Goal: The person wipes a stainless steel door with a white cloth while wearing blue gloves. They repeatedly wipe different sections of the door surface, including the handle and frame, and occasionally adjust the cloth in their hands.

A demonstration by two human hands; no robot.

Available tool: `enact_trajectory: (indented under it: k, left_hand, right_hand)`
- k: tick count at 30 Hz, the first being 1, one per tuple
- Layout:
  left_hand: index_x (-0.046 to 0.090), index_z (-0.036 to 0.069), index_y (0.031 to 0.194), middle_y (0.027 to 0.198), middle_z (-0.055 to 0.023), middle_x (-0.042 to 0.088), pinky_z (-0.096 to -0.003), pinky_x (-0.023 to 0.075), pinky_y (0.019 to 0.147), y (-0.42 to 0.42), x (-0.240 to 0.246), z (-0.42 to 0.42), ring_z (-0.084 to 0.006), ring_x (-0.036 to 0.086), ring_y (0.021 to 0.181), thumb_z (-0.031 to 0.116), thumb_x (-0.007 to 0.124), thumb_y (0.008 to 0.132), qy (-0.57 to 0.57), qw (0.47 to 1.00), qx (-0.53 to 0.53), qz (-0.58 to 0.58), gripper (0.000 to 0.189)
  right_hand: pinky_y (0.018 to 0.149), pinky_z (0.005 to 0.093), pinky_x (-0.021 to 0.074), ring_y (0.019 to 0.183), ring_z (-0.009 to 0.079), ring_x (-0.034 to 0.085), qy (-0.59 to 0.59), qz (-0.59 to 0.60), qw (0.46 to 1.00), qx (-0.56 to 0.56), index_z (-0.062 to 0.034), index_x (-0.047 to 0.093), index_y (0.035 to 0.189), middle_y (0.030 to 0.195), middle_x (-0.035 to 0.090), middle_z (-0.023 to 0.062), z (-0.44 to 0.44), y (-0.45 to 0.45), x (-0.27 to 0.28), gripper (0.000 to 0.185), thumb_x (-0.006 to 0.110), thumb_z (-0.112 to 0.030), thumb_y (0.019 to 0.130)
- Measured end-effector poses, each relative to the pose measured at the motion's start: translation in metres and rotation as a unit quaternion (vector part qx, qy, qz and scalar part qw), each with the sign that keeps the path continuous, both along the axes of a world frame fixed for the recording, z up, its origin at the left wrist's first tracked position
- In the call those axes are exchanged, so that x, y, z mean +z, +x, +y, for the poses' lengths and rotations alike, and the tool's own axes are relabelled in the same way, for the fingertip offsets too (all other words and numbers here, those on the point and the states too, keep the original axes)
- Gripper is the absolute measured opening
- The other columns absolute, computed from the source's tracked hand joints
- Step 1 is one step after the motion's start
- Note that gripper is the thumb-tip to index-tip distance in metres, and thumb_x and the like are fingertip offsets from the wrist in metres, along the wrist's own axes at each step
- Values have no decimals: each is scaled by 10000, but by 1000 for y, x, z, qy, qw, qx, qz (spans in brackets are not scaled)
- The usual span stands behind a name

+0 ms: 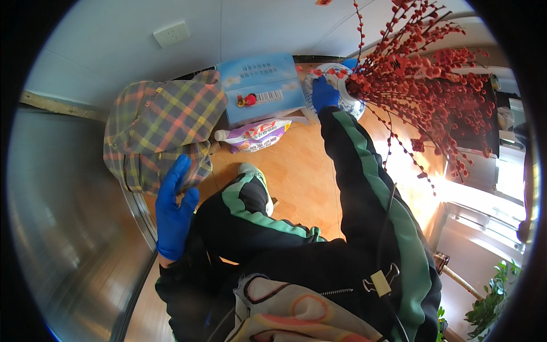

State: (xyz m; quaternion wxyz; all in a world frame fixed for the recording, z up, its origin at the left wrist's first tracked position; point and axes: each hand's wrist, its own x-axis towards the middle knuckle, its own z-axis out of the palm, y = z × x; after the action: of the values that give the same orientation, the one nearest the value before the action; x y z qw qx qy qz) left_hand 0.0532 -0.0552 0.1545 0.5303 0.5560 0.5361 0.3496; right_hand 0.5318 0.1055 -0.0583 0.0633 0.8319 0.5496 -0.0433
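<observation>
My right hand (325, 95), in a blue glove, rests against the side of a blue-and-white porcelain vase (352, 107). Its fingers are partly hidden, so I cannot tell whether they grip the vase or only touch it. Many stems of red berry branches (410, 81) fan out from the vase's mouth toward the right. My left hand (173, 213), also gloved in blue, is raised with thumb and fingers apart and nothing in it. Just beyond it sits a bulky thing under a plaid cloth (171, 115); what the cloth covers is hidden.
A light-blue cardboard box (260, 102) bearing writing stands by the wall, with a small red ornament (246, 100) on top. Before it lies a purple-and-white laundry soap powder bag (258, 136). A shiny metallic panel (81, 213) is at left. A leafy plant (491, 295) stands lower right.
</observation>
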Motion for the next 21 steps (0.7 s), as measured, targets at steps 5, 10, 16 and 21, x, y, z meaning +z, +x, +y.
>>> enact_trajectory:
  k: [5,10,16,21]
  left_hand:
    - [471,76,1360,1338,-101,516,-333,389,1024,-2,0,8,-215,500,1212,43,592,859,-34,999,22,19,517]
    - [473,72,1359,1334,-100,520,-335,391,1023,-2,7,7,-219,501,1212,60,592,869,-77,996,38,-14,505]
    - [480,47,1343,1340,-101,519,-331,404,1013,-3,4,1,-211,500,1218,116,621,891,-2,999,14,-32,479]
    - [481,29,1335,1352,-107,509,-322,407,1012,-4,-2,-4,-205,498,1223,110,605,911,25,999,-1,-23,448]
  right_hand:
    - [914,457,447,1141,302,552,12,-26,999,40,-141,602,1131,1175,597,132,45,6,-9,304,404,-259,933]
    - [893,479,456,1115,327,563,7,-84,991,100,-152,601,1125,1198,576,135,34,0,3,292,412,-256,929]
    - [826,457,486,1045,324,598,15,-40,997,60,-133,577,1143,1095,611,152,-24,-11,21,291,431,-273,933]
    - [815,432,486,988,333,623,107,79,989,-65,-86,581,1093,976,654,190,-87,-12,-1,286,427,-271,939]
